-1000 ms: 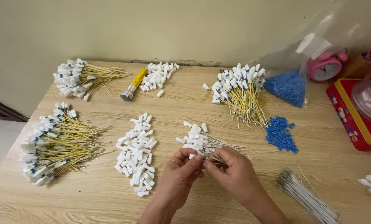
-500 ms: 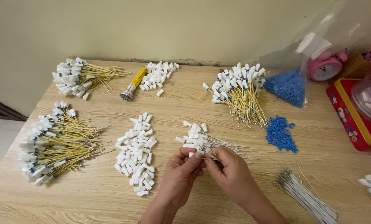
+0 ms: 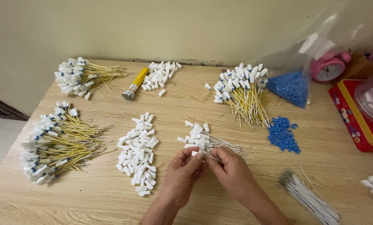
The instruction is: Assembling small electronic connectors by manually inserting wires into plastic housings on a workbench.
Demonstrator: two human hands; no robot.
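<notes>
While our left hand (image 3: pixel 182 173) pinches a small white connector (image 3: pixel 196 153), our right hand (image 3: pixel 232 171) grips a thin white wire (image 3: pixel 215 158) at lower centre, beside the white connector pile (image 3: pixel 138 152).

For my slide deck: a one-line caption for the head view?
Both hands pinch a thin wire among white caps on a wooden table.

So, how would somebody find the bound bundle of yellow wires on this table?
Look at the far edge of the wooden table, near the wall. Between the far-left heap of capped yellow wires and a small pile of loose white caps lies the bound yellow bundle. It alone is tied tightly together and wears no white caps.
</notes>
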